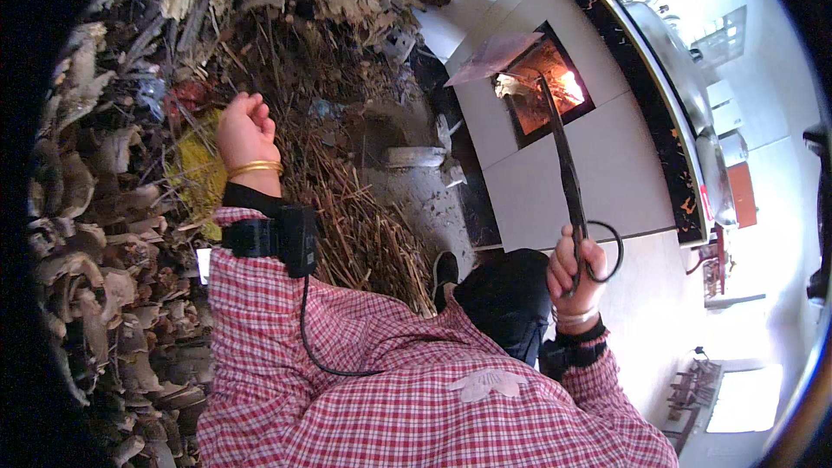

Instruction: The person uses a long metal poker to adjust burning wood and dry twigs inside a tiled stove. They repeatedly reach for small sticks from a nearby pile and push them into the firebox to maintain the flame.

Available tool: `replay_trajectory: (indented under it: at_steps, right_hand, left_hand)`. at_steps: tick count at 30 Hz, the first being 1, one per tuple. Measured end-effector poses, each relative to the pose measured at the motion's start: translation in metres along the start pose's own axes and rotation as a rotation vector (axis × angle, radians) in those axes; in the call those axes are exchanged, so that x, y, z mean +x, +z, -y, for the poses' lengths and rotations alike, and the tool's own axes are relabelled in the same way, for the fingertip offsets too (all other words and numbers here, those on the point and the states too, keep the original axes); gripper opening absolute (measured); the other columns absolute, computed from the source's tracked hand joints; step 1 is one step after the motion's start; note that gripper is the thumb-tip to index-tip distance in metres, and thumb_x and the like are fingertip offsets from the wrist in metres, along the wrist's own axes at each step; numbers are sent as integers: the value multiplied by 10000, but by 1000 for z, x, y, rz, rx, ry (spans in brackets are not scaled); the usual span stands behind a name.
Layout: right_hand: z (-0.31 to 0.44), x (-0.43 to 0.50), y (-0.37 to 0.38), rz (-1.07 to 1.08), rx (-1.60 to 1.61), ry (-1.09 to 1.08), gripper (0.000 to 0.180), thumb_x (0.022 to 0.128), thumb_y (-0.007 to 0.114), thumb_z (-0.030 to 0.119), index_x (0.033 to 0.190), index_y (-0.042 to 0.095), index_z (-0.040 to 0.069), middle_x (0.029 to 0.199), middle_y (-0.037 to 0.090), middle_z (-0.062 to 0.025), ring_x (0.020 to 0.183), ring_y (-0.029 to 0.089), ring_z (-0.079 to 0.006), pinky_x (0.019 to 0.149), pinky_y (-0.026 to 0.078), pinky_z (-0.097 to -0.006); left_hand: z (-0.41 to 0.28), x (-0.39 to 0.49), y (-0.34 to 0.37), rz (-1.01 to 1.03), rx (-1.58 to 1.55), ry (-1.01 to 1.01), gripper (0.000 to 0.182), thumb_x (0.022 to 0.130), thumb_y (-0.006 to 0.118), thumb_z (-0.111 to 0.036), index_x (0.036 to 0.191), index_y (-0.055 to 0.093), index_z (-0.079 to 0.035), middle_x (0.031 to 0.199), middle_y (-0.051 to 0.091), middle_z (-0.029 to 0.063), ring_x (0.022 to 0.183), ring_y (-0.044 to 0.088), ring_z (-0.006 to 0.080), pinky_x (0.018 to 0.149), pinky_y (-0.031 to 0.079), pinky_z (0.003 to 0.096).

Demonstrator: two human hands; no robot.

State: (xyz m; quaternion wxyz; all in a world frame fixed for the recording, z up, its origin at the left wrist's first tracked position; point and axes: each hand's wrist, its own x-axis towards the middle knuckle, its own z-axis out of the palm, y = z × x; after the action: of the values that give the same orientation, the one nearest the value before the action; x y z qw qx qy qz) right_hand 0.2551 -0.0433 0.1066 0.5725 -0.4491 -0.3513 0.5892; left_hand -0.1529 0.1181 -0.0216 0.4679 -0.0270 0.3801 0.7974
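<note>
My right hand grips the looped handles of long black metal fire tongs. Their far end reaches into the square fire opening of a white-tiled stove. Flames burn inside, and a pale, bright piece of fuel shows at the left side of the opening. A thin flap or door panel stands out from the opening. My left hand hovers by the fuel pile with its fingers curled; its palm is hidden, and I see nothing clearly held in it.
Split wood and bark are stacked along the left. Dry stalks lie in front of me, near a yellow bag. A whitish block rests on the ashy floor. A black-edged counter tops the stove, with metal cookware on it.
</note>
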Motion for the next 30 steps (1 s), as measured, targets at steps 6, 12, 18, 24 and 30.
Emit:
replay_trajectory:
  at_steps: [6, 12, 18, 24, 30]
  right_hand:
    - [-27, 66, 17, -110, -36, -109, 263, 870, 513, 278, 968, 514, 33, 562, 348, 10, 379, 324, -95, 308, 329, -239]
    - [-43, 138, 20, -225, -14, -147, 203, 876, 516, 261, 904, 526, 60, 571, 351, 8, 416, 330, -115, 345, 312, -279]
    - [-64, 216, 15, -254, -76, -248, 265, 887, 495, 219, 669, 398, 103, 571, 358, -2, 424, 345, -128, 364, 334, -296]
    - [-79, 248, -6, -369, -151, -283, 244, 895, 491, 180, 685, 402, 92, 609, 374, -4, 483, 364, -123, 428, 350, -279]
    - [-67, 287, -33, -432, -214, -357, 208, 891, 427, 157, 732, 425, 22, 613, 412, -37, 470, 412, -141, 420, 392, -302]
  left_hand:
    - [-2, 10, 23, 12, 13, 25, 231, 793, 601, -79, 1022, 572, -71, 845, 632, 11, 678, 557, 100, 589, 412, 231]
    - [14, 15, 42, -1, 76, 42, 276, 806, 601, -84, 1073, 565, -23, 876, 635, 40, 713, 572, 111, 600, 426, 226]
    - [29, 24, 51, -5, 164, 36, 241, 805, 606, -84, 1037, 574, -27, 879, 633, 42, 720, 569, 111, 599, 428, 227]
    - [46, 24, 55, 27, 283, 26, 290, 814, 619, -99, 1086, 560, -17, 901, 626, 36, 729, 563, 105, 593, 422, 210]
    - [50, 28, 50, 79, 389, 25, 294, 818, 623, -92, 1098, 545, -50, 956, 612, 32, 755, 551, 91, 605, 433, 202]
